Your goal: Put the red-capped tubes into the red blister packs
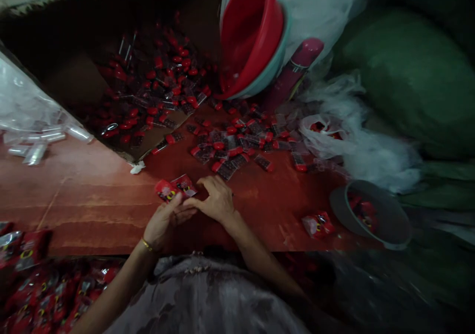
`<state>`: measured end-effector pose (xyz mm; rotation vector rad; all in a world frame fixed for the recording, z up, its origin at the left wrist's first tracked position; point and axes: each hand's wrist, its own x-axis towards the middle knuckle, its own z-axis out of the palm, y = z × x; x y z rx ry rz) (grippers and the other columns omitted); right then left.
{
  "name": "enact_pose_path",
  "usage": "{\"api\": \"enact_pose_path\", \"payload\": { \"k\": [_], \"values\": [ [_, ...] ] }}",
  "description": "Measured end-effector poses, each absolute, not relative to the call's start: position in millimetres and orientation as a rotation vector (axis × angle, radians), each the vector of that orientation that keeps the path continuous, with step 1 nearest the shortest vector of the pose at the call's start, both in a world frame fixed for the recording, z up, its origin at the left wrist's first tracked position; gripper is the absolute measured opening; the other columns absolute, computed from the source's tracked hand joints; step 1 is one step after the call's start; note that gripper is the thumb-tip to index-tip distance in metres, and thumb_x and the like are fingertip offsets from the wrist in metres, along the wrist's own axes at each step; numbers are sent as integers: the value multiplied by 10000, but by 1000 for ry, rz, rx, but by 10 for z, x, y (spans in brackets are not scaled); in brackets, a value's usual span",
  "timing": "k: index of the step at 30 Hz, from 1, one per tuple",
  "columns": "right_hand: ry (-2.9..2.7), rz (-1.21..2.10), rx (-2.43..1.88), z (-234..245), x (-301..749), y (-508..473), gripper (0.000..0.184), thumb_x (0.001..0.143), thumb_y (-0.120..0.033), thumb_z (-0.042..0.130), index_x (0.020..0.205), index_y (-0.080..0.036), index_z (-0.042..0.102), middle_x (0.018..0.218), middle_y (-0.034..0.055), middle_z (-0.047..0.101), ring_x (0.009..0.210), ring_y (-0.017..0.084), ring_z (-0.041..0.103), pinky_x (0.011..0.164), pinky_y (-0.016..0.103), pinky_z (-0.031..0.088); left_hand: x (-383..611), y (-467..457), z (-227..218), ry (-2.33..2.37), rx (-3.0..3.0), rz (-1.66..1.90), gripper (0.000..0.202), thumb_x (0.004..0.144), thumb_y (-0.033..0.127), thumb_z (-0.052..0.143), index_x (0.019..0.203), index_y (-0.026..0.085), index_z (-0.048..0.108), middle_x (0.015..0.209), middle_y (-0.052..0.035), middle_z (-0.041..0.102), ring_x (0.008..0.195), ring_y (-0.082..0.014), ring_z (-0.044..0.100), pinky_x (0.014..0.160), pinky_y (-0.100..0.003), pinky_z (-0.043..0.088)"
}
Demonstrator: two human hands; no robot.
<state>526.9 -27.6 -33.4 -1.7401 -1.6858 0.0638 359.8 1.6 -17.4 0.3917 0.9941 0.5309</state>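
Observation:
My left hand (165,220), wearing a gold bangle at the wrist, is closed on a small red printed packet (166,190), with the thumb on top. A second red printed piece (184,185) lies against its right side; I cannot tell whether the two are joined. Beside it, my right hand (217,199) has its thumb and forefinger apart, with the thumb tip close to the piece's lower edge. Just beyond the hands, small clear packs with red caps (232,148) are heaped on the red tabletop (256,200).
A cardboard box (83,76) on its side spills red-capped packs. Right of it lean a red basin (272,22) and a pink spray can (297,64). A grey tub (337,205) and a red packet (318,224) sit at right. Packed red bags (48,294) fill the lower left.

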Motion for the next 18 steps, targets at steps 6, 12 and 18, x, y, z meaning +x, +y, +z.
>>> {"api": "enact_pose_path", "payload": {
  "k": [6, 12, 18],
  "values": [
    [-1662, -97, -2239, -438, 5676, -285, 324, 855, -272, 490, 1142, -142, 566, 1176, 133, 583, 990, 288, 481, 782, 411, 398, 3062, 298, -198, 1190, 196, 1138, 451, 871, 517, 351, 853, 167, 636, 852, -70, 690, 790, -134, 658, 793, -273, 510],
    [-1736, -88, -2192, -581, 5603, -581, 316, 854, -229, 463, 1141, -159, 575, 1143, 104, 597, 941, 254, 489, 801, 385, 393, 3451, 203, -311, 1288, 1511, 858, 481, 692, 457, 655, 1096, 198, 622, 1203, -112, 604, 1183, -285, 490, 1023, -457, 339],
    [-1699, -51, -2120, -640, 5507, -762, 356, 852, -250, 461, 1180, -143, 547, 1134, 128, 580, 991, 260, 487, 838, 400, 400, 3719, 309, -505, 1302, 2324, 554, 297, 778, 339, 582, 1056, 281, 669, 1327, -101, 504, 1322, -337, 291, 1069, -552, 146]
  ]
}}
